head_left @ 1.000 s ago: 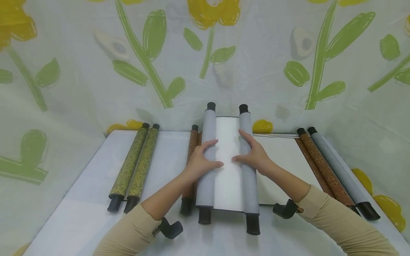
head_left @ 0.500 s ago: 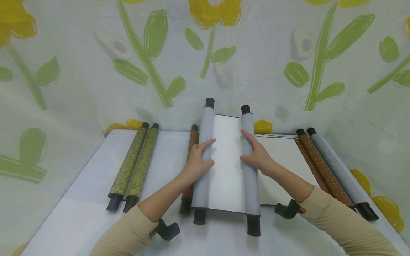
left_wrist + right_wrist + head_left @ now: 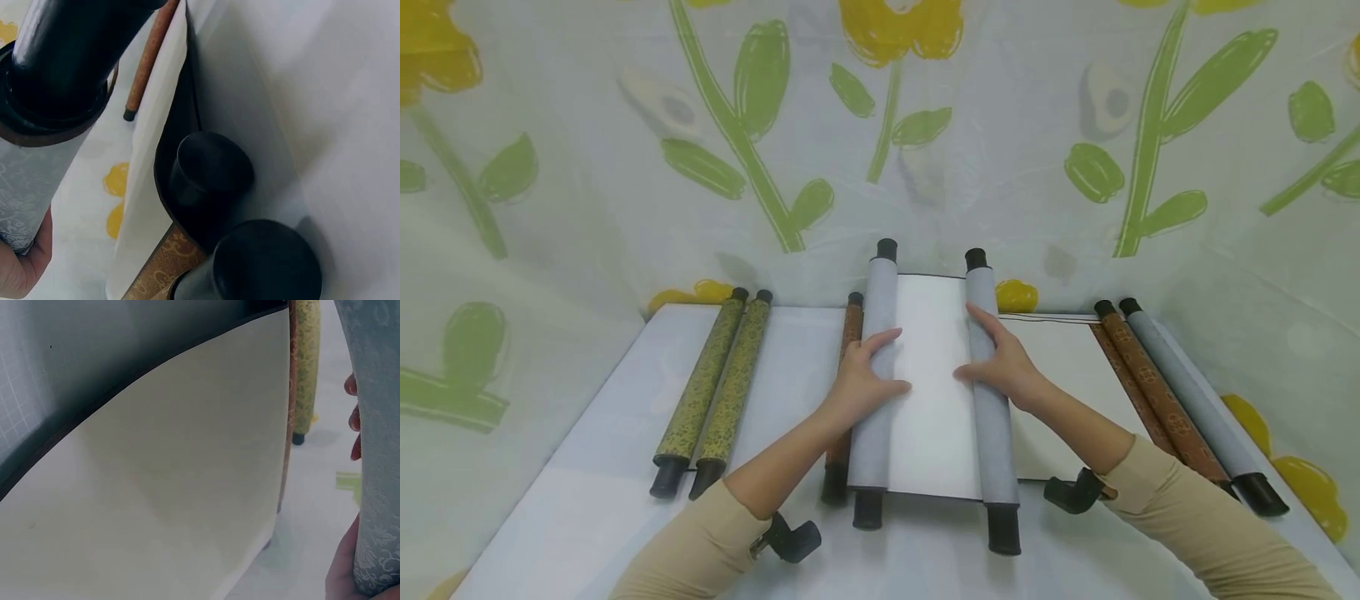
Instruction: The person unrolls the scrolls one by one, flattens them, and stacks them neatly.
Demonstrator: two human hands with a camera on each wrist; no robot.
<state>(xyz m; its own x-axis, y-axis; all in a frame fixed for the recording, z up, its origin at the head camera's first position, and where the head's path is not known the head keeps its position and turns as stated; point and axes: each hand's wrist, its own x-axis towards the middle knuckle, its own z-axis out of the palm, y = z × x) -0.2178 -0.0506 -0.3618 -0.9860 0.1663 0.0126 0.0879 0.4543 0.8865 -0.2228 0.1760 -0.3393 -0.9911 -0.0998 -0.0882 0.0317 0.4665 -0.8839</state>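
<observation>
The white worktop [image 3: 587, 500] carries several scrolls. In the middle lies the grey scroll [image 3: 934, 392], partly unrolled, with white paper between its two rolls. The left hand [image 3: 857, 379] curls over the left roll [image 3: 875, 392], thumb on the paper. The right hand [image 3: 1003, 367] curls over the right roll [image 3: 992, 400] in the same way. The green-gold scrolls [image 3: 715, 387] lie well apart to the left.
</observation>
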